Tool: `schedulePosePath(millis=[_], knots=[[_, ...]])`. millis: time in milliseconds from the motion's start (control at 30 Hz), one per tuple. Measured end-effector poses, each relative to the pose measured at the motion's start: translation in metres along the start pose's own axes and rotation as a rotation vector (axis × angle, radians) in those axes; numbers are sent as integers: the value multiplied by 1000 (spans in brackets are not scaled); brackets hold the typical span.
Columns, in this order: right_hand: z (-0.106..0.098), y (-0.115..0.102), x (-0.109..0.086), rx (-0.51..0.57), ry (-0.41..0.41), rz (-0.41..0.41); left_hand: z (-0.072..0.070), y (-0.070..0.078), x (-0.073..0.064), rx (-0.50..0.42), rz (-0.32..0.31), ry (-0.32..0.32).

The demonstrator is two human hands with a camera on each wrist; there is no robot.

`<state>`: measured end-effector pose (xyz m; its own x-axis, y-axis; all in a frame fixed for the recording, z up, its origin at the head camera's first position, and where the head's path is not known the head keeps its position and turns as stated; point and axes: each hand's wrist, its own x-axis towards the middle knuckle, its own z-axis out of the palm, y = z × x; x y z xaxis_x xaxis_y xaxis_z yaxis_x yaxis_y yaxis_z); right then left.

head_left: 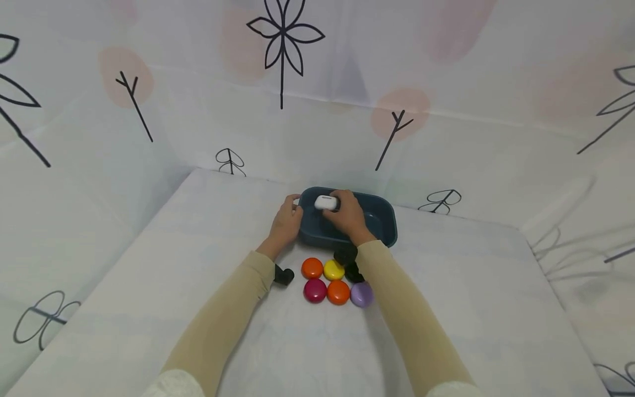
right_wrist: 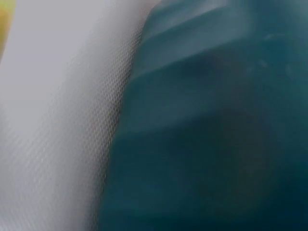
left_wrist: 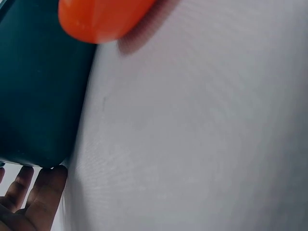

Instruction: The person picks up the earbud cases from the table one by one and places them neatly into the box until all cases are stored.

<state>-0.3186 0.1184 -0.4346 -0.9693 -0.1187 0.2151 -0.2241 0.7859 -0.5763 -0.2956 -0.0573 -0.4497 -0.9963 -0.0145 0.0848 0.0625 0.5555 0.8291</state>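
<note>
A dark teal rectangular tub (head_left: 382,220) stands near the back of the cloth-covered table. My right hand (head_left: 345,212) reaches over it and grips a small white rounded object (head_left: 326,203) with a dark slot-like mark on top; its exact kind is unclear. My left hand (head_left: 286,220) is at the tub's left end, fingertips touching the outer wall. Close up in the left wrist view, those fingers (left_wrist: 45,195) rest against the tub (left_wrist: 43,96). The right wrist view has only the blurred tub wall (right_wrist: 183,144) and cloth; the right hand is outside it.
Several glossy round pieces lie in front of the tub: two orange (head_left: 312,268), a yellow (head_left: 334,270), a crimson (head_left: 315,290) and a lilac one (head_left: 361,295). Black wrist devices (head_left: 284,275) hang close by. A patterned cloth wall (head_left: 317,132) rises behind.
</note>
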Motion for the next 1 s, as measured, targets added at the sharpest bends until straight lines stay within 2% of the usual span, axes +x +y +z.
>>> schedulePosePath(millis=[400,633,1000], knots=[[-8,-2,-2,14,97,-78,0,4,-2,7,-4,1],[-16,-6,-6,36,105,-39,0,3,-2,11,-13,-11],[-40,-12,-19,31,104,-52,-1,2,-2,10,3,-2]])
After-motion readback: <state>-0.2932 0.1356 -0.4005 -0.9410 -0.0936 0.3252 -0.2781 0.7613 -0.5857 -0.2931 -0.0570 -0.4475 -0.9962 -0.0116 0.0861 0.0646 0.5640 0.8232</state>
